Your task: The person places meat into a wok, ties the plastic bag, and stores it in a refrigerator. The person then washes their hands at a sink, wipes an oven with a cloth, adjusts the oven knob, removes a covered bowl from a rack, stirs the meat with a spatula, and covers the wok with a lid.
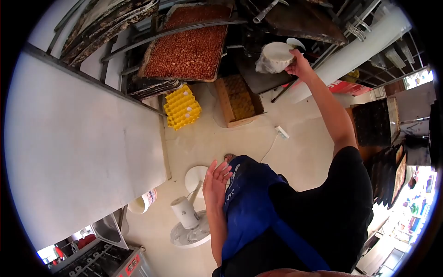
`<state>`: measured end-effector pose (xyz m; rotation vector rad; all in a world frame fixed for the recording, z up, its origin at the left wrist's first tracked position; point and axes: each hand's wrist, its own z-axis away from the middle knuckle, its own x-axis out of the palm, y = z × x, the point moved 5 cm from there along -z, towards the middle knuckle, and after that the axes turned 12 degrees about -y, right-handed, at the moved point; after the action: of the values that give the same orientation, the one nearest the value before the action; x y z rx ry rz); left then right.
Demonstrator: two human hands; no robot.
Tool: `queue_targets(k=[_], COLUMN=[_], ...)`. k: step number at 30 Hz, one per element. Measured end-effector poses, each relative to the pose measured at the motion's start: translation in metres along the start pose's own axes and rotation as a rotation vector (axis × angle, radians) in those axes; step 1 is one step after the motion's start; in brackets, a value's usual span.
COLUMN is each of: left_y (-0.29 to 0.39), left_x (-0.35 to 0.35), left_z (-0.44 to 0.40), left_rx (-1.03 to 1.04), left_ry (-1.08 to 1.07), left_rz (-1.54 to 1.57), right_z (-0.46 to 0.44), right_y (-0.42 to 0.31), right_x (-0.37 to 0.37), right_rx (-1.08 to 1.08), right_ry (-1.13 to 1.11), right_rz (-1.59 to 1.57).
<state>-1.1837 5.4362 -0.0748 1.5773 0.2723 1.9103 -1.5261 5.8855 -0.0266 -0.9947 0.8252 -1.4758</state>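
Observation:
My right hand reaches out to the dark shelves and grips a round white bowl by its edge. Clear crinkled plastic seems to hang around the bowl's side. Just behind it is a small white disc-like piece; whether it touches the bowl I cannot tell. My left hand hovers beside the blue apron, its fingers stretched out and nothing in it. Left of the bowl, a tray of reddish-brown nuts rests on the rack.
Yellow egg trays and a cardboard box stand below the rack. A white fan is by my left arm. A large pale table fills the left. A power strip and its cord lie on the floor.

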Motion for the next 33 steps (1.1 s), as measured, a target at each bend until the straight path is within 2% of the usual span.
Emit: queue_targets(k=[1, 5, 9, 12, 16, 19, 21, 22, 23, 24, 25, 26, 27, 28, 29, 30, 31, 32, 33], left_y=[-0.002, -0.002, 0.003, 0.004, -0.002, -0.006, -0.007, -0.006, -0.003, 0.002, 0.003, 0.004, 0.009, 0.007, 0.005, 0.004, 0.009, 0.018, 0.014], left_x=[-0.001, -0.001, -0.001, 0.001, 0.002, 0.000, -0.002, -0.003, -0.004, -0.007, -0.003, -0.001, -0.006, -0.005, -0.004, -0.006, -0.015, -0.012, -0.018], left_z=[0.001, 0.000, -0.001, 0.002, 0.011, 0.020, 0.030, 0.036, 0.044, 0.053, 0.063, 0.078, 0.097, 0.110, 0.126, 0.144, 0.168, 0.195, 0.220], left_rx=[-0.007, -0.007, 0.024, 0.030, 0.016, 0.013, 0.028, 0.027, 0.042, 0.109, 0.084, 0.084, 0.231, 0.234, 0.217, 0.287, 0.338, 0.417, 0.491], left_ry=[0.027, 0.067, 0.073, 0.057, 0.086, 0.121, 0.148, 0.143, 0.149, 0.193, 0.143, 0.119, 0.224, 0.142, 0.072, 0.058, 0.019, 0.066, 0.108], left_rz=[0.018, 0.055, 0.047, 0.029, 0.021, 0.031, 0.042, 0.019, -0.005, 0.005, -0.021, -0.050, -0.042, -0.114, -0.197, -0.182, -0.178, -0.175, -0.192], right_z=[-0.014, -0.074, -0.117, -0.144, -0.161, -0.176, -0.186, -0.190, -0.184, -0.203, -0.152, -0.110, -0.055, 0.003, -0.036, 0.038, 0.044, 0.082, 0.084], right_y=[0.000, 0.003, 0.002, 0.006, 0.004, 0.012, 0.014, 0.016, 0.021, 0.034, 0.023, 0.012, -0.004, -0.021, 0.024, 0.024, 0.072, 0.108, 0.160], right_x=[-0.011, -0.040, -0.031, -0.019, -0.010, -0.023, -0.039, -0.051, -0.070, -0.098, -0.067, -0.026, 0.026, 0.081, 0.032, 0.119, 0.142, 0.185, 0.198], right_rx=[0.002, -0.054, -0.107, -0.041, -0.080, 0.015, -0.042, 0.002, -0.116, -0.174, -0.151, -0.207, -0.156, -0.088, -0.852, -0.801, -0.852, -0.820, -0.760], right_ry=[0.076, 0.147, 0.068, 0.059, -0.059, 0.004, -0.011, 0.029, -0.073, -0.118, -0.031, 0.077, 0.312, 0.576, 0.606, 0.308, 0.119, 0.041, -0.093], right_rz=[-0.010, -0.165, -0.313, -0.410, -0.411, -0.454, -0.410, -0.335, -0.272, -0.078, 0.017, 0.483, 1.158, 1.588, 1.574, 1.178, 1.123, 1.118, 1.124])
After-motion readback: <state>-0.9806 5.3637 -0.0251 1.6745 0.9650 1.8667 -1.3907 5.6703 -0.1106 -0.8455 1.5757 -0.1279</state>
